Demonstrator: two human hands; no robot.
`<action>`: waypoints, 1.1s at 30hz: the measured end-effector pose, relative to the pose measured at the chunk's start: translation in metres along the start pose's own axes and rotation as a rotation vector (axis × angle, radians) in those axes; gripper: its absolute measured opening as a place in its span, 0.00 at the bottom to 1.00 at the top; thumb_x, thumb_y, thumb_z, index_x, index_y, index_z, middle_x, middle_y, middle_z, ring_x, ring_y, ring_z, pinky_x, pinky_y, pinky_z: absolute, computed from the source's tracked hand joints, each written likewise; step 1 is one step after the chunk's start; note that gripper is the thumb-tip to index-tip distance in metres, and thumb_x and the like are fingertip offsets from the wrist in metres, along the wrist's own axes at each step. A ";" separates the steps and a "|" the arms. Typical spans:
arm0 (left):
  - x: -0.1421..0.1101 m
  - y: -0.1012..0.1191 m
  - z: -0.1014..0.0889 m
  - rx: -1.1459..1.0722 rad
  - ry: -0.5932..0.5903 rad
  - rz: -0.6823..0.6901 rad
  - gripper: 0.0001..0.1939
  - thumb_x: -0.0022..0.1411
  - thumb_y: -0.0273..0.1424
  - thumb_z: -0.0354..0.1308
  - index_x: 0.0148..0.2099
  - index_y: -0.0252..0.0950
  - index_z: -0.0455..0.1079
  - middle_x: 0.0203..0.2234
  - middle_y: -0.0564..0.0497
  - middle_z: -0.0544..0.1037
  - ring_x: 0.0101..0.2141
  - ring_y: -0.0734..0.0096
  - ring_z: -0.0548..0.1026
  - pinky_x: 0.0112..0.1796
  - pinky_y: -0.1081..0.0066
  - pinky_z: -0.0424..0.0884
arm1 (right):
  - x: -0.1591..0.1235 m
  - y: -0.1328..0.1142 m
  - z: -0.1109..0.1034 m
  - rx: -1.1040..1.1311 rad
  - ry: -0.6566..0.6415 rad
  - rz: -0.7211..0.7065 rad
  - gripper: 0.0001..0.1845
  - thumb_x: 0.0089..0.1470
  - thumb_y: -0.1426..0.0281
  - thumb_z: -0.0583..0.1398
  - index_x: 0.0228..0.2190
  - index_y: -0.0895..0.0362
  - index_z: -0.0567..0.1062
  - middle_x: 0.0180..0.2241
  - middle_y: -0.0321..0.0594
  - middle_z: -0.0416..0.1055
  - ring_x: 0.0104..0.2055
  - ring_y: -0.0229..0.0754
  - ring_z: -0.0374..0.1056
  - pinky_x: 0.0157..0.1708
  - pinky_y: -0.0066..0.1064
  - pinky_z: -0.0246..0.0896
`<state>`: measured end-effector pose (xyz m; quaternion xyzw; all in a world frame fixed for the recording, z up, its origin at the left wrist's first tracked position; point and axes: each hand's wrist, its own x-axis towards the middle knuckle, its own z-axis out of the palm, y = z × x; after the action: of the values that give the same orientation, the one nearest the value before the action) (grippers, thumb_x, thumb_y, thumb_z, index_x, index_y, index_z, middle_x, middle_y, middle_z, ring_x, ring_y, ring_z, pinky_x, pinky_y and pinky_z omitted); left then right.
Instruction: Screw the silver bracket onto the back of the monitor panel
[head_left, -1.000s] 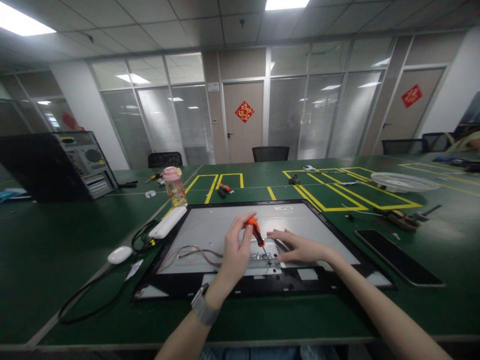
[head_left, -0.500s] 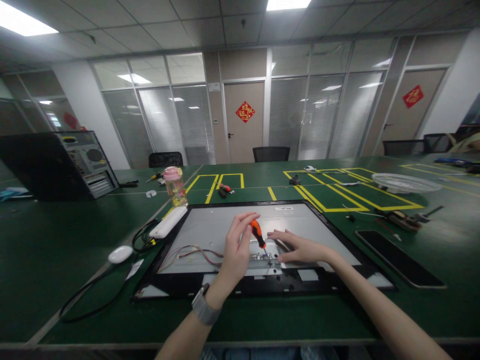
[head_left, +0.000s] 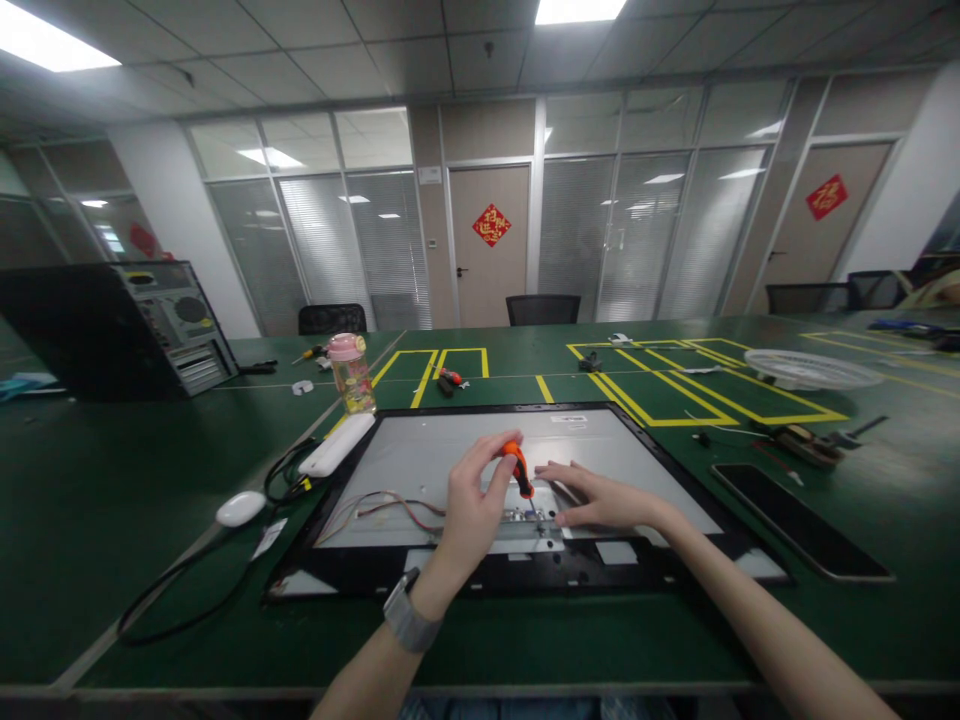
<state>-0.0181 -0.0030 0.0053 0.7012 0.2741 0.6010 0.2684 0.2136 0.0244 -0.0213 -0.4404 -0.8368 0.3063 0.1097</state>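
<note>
My left hand (head_left: 478, 488) is closed around the orange and black handle of a screwdriver (head_left: 523, 477). The screwdriver leans slightly, its shaft pointing down at a small metal bracket (head_left: 551, 543) with little parts on it. That bracket sits near the front edge of a flat display panel (head_left: 405, 440), grey-backed with a black frame, lying on the table. My right hand (head_left: 600, 494) rests on the panel just right of the screwdriver tip, fingers spread, with no tool in it. Thin coloured wires (head_left: 390, 497) run across the panel left of my left hand.
Left of the panel are a white power strip (head_left: 337, 446), a white mouse-like object (head_left: 241, 509), black cables and a pink-lidded bottle (head_left: 349, 375). A computer case (head_left: 97, 330) stands further left. To the right lie a phone (head_left: 799, 520) and a white round grille (head_left: 814, 370).
The screwdriver handle has turned and shifted slightly in my left hand, whose fingers have moved a little. My right hand stays in the same place on the panel.
</note>
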 end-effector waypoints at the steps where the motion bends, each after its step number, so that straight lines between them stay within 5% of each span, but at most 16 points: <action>1: 0.000 0.000 0.000 0.000 0.014 0.000 0.12 0.63 0.32 0.55 0.47 0.37 0.74 0.40 0.46 0.76 0.43 0.66 0.73 0.46 0.67 0.68 | 0.000 0.000 0.000 0.001 -0.001 0.004 0.43 0.50 0.46 0.58 0.61 0.53 0.57 0.65 0.43 0.48 0.67 0.53 0.38 0.66 0.48 0.25; 5: 0.000 0.001 -0.001 0.034 0.061 0.005 0.10 0.61 0.32 0.58 0.44 0.39 0.76 0.34 0.49 0.73 0.37 0.69 0.73 0.41 0.70 0.69 | 0.000 0.001 0.000 0.012 0.001 0.006 0.43 0.50 0.46 0.59 0.61 0.51 0.57 0.65 0.42 0.48 0.67 0.54 0.38 0.66 0.48 0.24; 14: -0.002 0.002 -0.001 -0.102 -0.025 -0.082 0.16 0.68 0.31 0.47 0.54 0.37 0.69 0.46 0.45 0.74 0.48 0.64 0.72 0.51 0.64 0.65 | 0.000 0.003 0.001 0.015 0.000 0.005 0.43 0.50 0.45 0.58 0.60 0.51 0.57 0.65 0.41 0.48 0.68 0.54 0.36 0.66 0.47 0.25; 21: 0.000 -0.002 -0.001 0.109 0.046 -0.017 0.12 0.61 0.34 0.57 0.47 0.40 0.74 0.34 0.50 0.70 0.37 0.69 0.71 0.42 0.68 0.68 | -0.001 -0.002 -0.001 0.024 -0.011 0.009 0.43 0.49 0.45 0.59 0.60 0.50 0.57 0.66 0.40 0.47 0.68 0.55 0.36 0.66 0.48 0.25; 27: -0.001 0.003 -0.002 0.050 0.011 -0.014 0.17 0.68 0.32 0.46 0.54 0.38 0.69 0.46 0.45 0.73 0.47 0.66 0.72 0.49 0.66 0.66 | -0.002 -0.005 -0.003 0.027 -0.017 0.011 0.42 0.50 0.45 0.59 0.60 0.50 0.57 0.65 0.40 0.47 0.68 0.54 0.36 0.66 0.49 0.25; 33: -0.002 0.004 -0.001 0.139 0.033 0.057 0.10 0.61 0.32 0.57 0.44 0.38 0.75 0.34 0.49 0.76 0.36 0.69 0.74 0.40 0.70 0.69 | -0.001 0.000 0.000 0.017 0.000 -0.008 0.42 0.50 0.46 0.59 0.60 0.52 0.57 0.65 0.42 0.48 0.67 0.54 0.38 0.66 0.48 0.25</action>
<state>-0.0192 -0.0067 0.0069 0.7156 0.2994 0.5995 0.1972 0.2142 0.0242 -0.0211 -0.4362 -0.8359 0.3127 0.1146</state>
